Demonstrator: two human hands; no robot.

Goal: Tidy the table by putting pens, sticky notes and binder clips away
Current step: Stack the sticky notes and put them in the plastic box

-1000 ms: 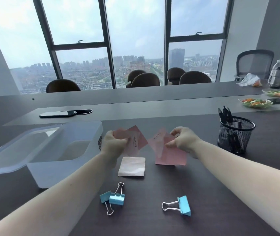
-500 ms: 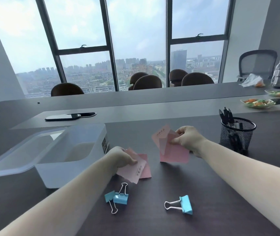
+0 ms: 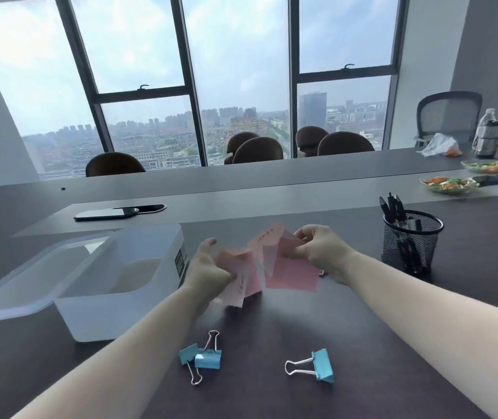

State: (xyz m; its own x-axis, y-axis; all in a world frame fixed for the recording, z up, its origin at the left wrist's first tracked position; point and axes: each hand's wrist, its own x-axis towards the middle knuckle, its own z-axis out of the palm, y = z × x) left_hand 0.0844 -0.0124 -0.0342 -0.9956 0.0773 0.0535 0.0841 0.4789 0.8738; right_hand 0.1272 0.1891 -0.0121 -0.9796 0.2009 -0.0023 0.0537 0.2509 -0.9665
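Observation:
My left hand (image 3: 208, 270) grips a small bunch of pink sticky notes (image 3: 243, 281) just above the dark table (image 3: 271, 328). My right hand (image 3: 320, 252) holds another bunch of pink sticky notes (image 3: 290, 272) right beside them; the two bunches nearly touch. Two blue binder clips (image 3: 200, 358) lie touching each other near the front, and a third blue binder clip (image 3: 321, 365) lies to their right. A black mesh pen cup (image 3: 409, 241) with several pens stands at the right. A translucent white storage box (image 3: 126, 285) stands open at the left, its lid (image 3: 27, 285) leaning beside it.
A dark phone (image 3: 107, 213) lies on the raised grey strip behind the box. Two plates of food (image 3: 450, 184), a bottle (image 3: 488, 137) and a plastic bag sit far right. Brown chair backs line the table's far side before the windows.
My left hand picked the pale note off the table, added it to its bunch, then rose back toward the right hand's notes. That spot on the table is now bare.

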